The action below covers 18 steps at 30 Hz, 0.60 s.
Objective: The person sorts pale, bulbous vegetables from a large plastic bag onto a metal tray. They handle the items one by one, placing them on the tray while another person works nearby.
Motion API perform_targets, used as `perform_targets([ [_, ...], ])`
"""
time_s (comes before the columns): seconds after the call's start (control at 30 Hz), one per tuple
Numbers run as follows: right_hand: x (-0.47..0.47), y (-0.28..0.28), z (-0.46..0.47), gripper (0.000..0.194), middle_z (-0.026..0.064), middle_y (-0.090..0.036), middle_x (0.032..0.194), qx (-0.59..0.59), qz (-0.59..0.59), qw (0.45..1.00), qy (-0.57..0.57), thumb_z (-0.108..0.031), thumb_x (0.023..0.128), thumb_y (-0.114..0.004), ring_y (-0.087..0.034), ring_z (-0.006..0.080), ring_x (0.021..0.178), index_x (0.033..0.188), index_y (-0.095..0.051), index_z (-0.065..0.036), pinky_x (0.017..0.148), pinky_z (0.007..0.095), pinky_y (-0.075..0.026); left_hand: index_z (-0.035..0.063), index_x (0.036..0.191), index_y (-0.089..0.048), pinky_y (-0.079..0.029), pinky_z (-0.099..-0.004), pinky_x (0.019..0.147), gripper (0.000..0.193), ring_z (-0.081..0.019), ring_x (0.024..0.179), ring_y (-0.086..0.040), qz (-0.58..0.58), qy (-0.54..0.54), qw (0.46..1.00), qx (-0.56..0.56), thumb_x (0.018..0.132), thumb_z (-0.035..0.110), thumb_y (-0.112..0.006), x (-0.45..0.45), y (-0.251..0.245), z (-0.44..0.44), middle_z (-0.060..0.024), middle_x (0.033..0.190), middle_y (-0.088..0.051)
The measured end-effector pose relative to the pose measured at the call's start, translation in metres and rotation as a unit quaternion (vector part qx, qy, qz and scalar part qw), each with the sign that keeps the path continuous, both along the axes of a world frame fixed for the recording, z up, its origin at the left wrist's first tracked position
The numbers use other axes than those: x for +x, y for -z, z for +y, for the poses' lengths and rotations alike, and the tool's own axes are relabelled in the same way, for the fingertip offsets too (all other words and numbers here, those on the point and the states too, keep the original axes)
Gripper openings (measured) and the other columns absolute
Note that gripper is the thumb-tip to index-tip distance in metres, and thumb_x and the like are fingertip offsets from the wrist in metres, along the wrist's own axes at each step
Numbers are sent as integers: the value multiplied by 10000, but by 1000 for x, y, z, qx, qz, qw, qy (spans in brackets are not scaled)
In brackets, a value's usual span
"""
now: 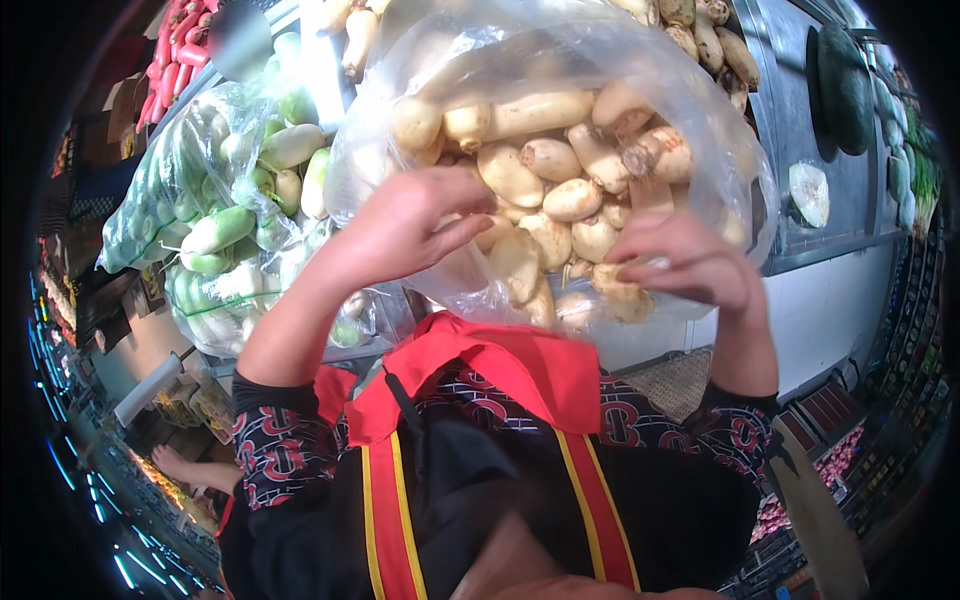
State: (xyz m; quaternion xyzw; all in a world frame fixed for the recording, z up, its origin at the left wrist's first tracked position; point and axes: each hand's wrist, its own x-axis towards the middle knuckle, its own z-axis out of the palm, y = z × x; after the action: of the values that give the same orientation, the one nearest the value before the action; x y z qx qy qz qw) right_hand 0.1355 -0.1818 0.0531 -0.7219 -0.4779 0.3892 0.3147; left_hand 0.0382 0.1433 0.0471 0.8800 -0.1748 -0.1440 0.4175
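Note:
A large clear plastic bag (727, 165) lies wide before me, full of pale, soil-marked lotus roots (551, 159). Over its left part is my left hand (442, 214), fingers bent above the roots; whether it touches the film or a root cannot be told. My right hand (679, 259) is at the bag's near right side, slightly blurred, its fingers beside a stubby lotus root piece (619, 283); a firm hold on it cannot be made out. The bag's near edge reaches towards my red apron top.
Bagged green-white radishes (217, 230) lie at left, red radishes (176, 64) beyond. More lotus roots (709, 45) are piled at the far side. On the metal counter (795, 120) at right are a dark green winter melon (844, 90) and a cut white piece (808, 195). Another person's arm (199, 472) shows lower left.

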Motion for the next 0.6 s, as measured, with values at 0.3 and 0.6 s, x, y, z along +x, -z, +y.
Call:
perform_targets([
  [0.3, -125, 72, -94, 259, 149, -612, 960, -187, -146, 934, 268, -140, 785, -729, -580, 364, 981, 1018, -650, -59, 854, 445, -478, 54, 809, -677, -530, -462, 670, 178, -357, 730, -667, 81, 78, 949, 295, 853, 225, -656, -108, 62, -36, -155, 726, -663],
  [0.6, -151, 111, -100, 529, 134, -595, 1104, -94, -261, 900, 335, -131, 738, -783, -563, 339, 1065, 1215, -576, -41, 939, 442, -444, 34, 1037, -627, -517, -410, 836, 312, -342, 1011, -608, -38, 22, 978, 205, 792, 196, -731, -107, 47, -71, -151, 1066, -596],
])
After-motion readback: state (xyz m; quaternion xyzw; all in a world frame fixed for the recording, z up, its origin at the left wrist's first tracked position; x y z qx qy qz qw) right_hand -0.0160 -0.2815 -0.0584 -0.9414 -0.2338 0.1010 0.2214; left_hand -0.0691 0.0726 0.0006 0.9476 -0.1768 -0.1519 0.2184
